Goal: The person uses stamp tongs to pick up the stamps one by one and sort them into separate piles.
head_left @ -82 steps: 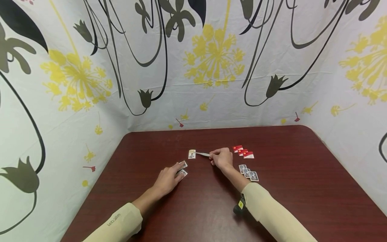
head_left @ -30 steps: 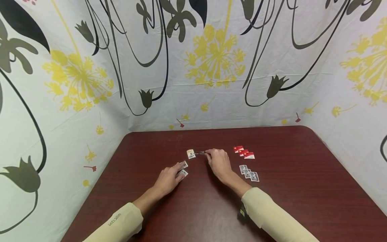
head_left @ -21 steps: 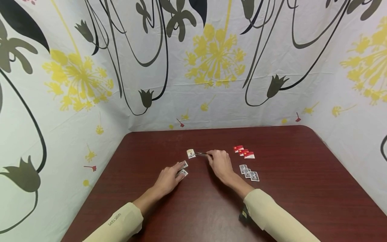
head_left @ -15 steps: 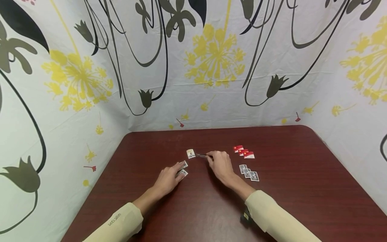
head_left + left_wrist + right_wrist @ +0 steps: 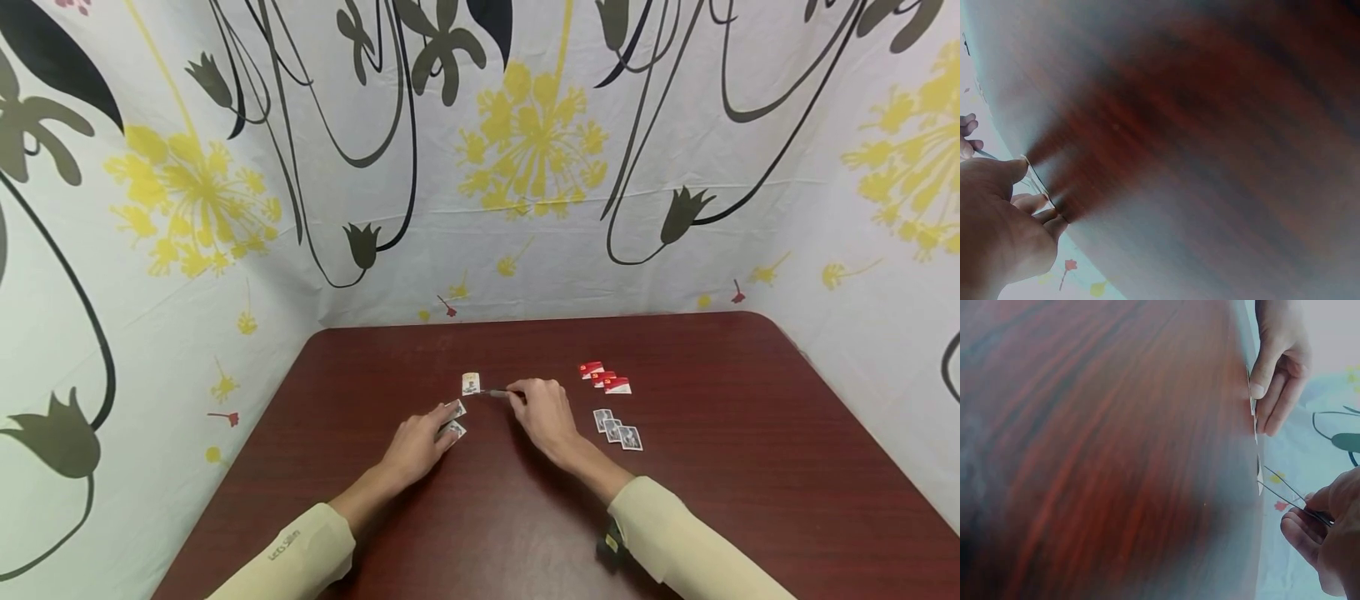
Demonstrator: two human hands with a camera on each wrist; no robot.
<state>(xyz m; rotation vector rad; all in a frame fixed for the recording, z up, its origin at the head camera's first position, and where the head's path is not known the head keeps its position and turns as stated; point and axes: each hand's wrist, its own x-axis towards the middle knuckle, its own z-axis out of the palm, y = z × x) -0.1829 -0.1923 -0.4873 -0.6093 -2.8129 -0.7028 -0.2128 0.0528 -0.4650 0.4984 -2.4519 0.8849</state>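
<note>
My right hand [image 5: 546, 417] pinches a pair of metal tweezers [image 5: 495, 392], reaching left. In the right wrist view the tweezers' two prongs stand apart, their tips right by the edge of a stamp. That single stamp [image 5: 470, 384], pale with a yellowish top and a dark figure, lies flat on the table. Just nearer, my left hand [image 5: 412, 446] rests on two grey-and-white stamps, an upper one [image 5: 457, 409] and a lower one [image 5: 456, 428]. Its thumb and fingers partly cover them. From the left wrist, the thumb [image 5: 1016, 169] and fingertips touch the stamps' edges.
Right of my right hand, three red-and-white stamps [image 5: 618, 386] overlap in a slanted row. Nearer, three grey stamps [image 5: 631, 438] overlap likewise. The dark red-brown table [image 5: 480, 533] has rounded far corners and meets a flower-patterned cloth [image 5: 420, 183] behind and at both sides.
The pale stamp has shifted slightly left, tilting and then turning straight again. My right hand and the tweezers have come a little nearer to me. My left hand stays put.
</note>
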